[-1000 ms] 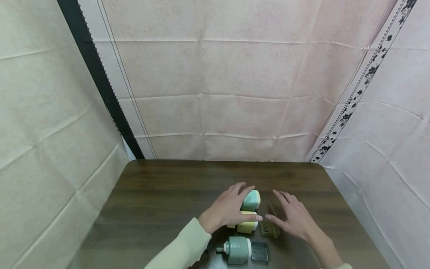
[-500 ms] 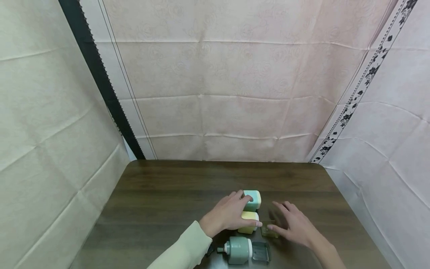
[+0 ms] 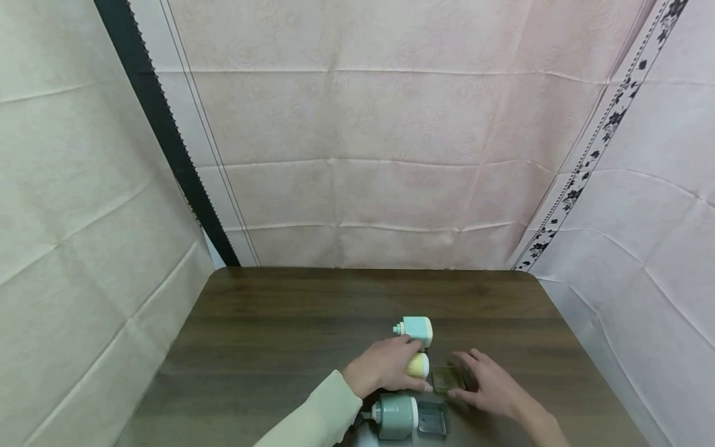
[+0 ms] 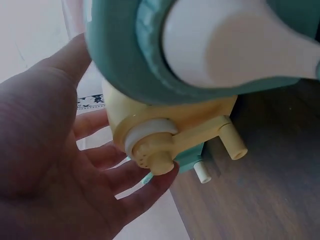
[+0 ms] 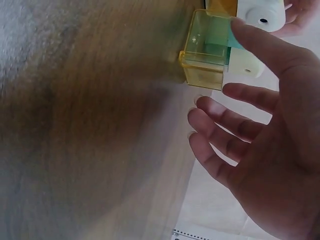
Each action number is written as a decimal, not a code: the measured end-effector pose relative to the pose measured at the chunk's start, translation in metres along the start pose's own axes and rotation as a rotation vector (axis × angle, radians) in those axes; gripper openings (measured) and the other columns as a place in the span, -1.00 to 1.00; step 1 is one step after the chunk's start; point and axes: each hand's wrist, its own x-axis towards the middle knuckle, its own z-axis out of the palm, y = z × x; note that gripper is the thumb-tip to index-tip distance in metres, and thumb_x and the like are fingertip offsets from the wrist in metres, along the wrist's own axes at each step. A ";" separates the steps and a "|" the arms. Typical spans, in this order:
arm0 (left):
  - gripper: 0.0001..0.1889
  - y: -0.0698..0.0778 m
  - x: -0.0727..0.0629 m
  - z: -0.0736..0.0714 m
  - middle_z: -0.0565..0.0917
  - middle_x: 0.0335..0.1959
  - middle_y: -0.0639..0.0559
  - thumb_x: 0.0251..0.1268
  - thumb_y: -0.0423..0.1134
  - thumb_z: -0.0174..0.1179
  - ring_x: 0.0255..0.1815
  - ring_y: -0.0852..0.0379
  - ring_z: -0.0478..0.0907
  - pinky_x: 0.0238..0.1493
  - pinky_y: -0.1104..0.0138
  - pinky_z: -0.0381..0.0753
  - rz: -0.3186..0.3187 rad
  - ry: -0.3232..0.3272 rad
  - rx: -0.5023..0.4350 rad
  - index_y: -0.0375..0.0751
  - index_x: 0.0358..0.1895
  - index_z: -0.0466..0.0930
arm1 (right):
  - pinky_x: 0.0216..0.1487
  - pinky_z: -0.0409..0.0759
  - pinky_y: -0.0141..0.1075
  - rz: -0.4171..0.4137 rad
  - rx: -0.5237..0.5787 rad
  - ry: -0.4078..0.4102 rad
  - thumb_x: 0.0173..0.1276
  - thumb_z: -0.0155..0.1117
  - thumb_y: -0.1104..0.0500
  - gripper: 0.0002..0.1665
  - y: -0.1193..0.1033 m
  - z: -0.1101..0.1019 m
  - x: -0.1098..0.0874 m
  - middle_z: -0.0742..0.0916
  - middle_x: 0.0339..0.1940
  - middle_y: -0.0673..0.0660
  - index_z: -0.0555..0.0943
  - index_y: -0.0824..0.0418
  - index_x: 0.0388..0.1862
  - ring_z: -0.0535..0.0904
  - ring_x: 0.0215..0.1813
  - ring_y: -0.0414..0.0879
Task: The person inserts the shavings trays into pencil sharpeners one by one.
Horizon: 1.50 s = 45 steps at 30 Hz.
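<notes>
A yellow crank pencil sharpener (image 3: 418,365) lies between the thumb and fingers of my left hand (image 3: 385,366), which grips its sides. In the left wrist view, its yellow crank (image 4: 200,134) points away from the palm. Just right of it, a see-through yellow drawer (image 3: 447,379) stands on the table. My right hand (image 3: 491,385) is beside this drawer, thumb and index finger spread at its near and far corners; contact is unclear. A mint pencil sharpener (image 3: 418,329) lies beyond the left hand, and a dark green one (image 3: 396,416) lies nearer.
A dark see-through drawer (image 3: 432,418) sits right of the green sharpener. The wooden table (image 3: 279,323) extends to both sides and the back. Pale cloth (image 3: 363,186) hangs behind it, with more cloth at left and right.
My left hand has come nearer and down from over the mint sharpener onto the yellow one. My right hand has lowered beside the yellow drawer.
</notes>
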 end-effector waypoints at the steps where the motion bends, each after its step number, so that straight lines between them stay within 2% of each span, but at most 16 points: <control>1: -0.30 0.000 0.002 0.001 0.59 -0.01 0.20 0.24 0.40 0.40 -0.22 0.28 0.48 -0.24 0.32 0.55 -0.002 -0.008 0.005 0.14 0.33 0.54 | -0.15 0.63 -0.14 -0.011 0.009 -0.006 0.30 0.55 -0.28 -0.12 0.001 0.000 0.000 0.64 0.06 0.04 0.57 0.23 0.40 0.56 -0.06 -0.17; 5: -0.40 0.001 0.006 0.003 0.57 -0.19 0.21 0.25 0.28 0.47 -0.25 0.25 0.49 -0.25 0.30 0.55 -0.003 -0.038 0.040 0.11 0.23 0.56 | -0.22 0.57 -0.22 -0.042 0.037 -0.026 0.29 0.59 -0.22 -0.18 0.004 0.003 0.000 0.61 -0.07 -0.02 0.59 0.26 0.33 0.52 -0.15 -0.23; 8: -0.45 0.001 0.010 0.006 0.57 -0.26 0.20 0.24 0.20 0.53 -0.25 0.24 0.52 -0.22 0.29 0.57 -0.012 -0.053 0.046 0.09 0.16 0.57 | -0.24 0.54 -0.25 -0.040 0.054 -0.043 0.27 0.62 -0.16 -0.21 0.006 0.005 0.000 0.58 -0.14 -0.06 0.60 0.26 0.31 0.49 -0.19 -0.26; 13: -0.46 -0.001 0.017 0.013 0.63 -0.25 0.18 0.17 0.08 0.61 -0.22 0.22 0.59 -0.18 0.27 0.62 -0.043 -0.058 0.054 0.11 0.15 0.58 | -0.26 0.51 -0.27 -0.024 0.083 -0.073 0.26 0.64 -0.05 -0.25 0.009 0.007 0.000 0.56 -0.20 -0.07 0.59 0.28 0.30 0.46 -0.22 -0.28; 18: -0.52 -0.004 0.020 0.017 0.63 -0.25 0.18 0.18 0.00 0.62 -0.24 0.22 0.59 -0.19 0.28 0.63 -0.032 -0.042 0.055 0.11 0.10 0.61 | -0.27 0.53 -0.28 -0.013 0.118 -0.099 0.30 0.62 0.05 -0.36 0.010 0.007 0.002 0.59 -0.20 -0.07 0.60 0.27 0.25 0.47 -0.24 -0.28; 24: -0.56 -0.005 0.018 0.016 0.63 -0.28 0.19 0.20 0.01 0.61 -0.27 0.23 0.58 -0.19 0.30 0.62 -0.012 -0.028 0.071 0.11 0.06 0.62 | -0.28 0.56 -0.28 -0.003 0.136 -0.113 0.30 0.61 0.09 -0.45 0.009 0.006 0.003 0.65 -0.18 -0.06 0.61 0.24 0.18 0.50 -0.24 -0.28; 30: -0.56 -0.005 0.018 0.015 0.64 -0.27 0.20 0.21 0.03 0.60 -0.27 0.23 0.58 -0.18 0.31 0.61 0.005 -0.021 0.088 0.11 0.07 0.62 | -0.29 0.55 -0.29 0.005 0.147 -0.110 0.29 0.62 0.09 -0.48 0.007 0.005 0.004 0.65 -0.23 -0.06 0.62 0.24 0.13 0.51 -0.26 -0.28; 45: -0.53 -0.005 0.016 0.014 0.64 -0.23 0.20 0.20 0.03 0.60 -0.25 0.24 0.57 -0.16 0.30 0.61 -0.005 -0.030 0.071 0.12 0.10 0.61 | -0.34 0.52 -0.32 -0.013 0.156 -0.097 0.28 0.63 0.06 -0.49 -0.003 0.010 0.017 0.64 -0.29 -0.07 0.63 0.23 0.09 0.50 -0.30 -0.27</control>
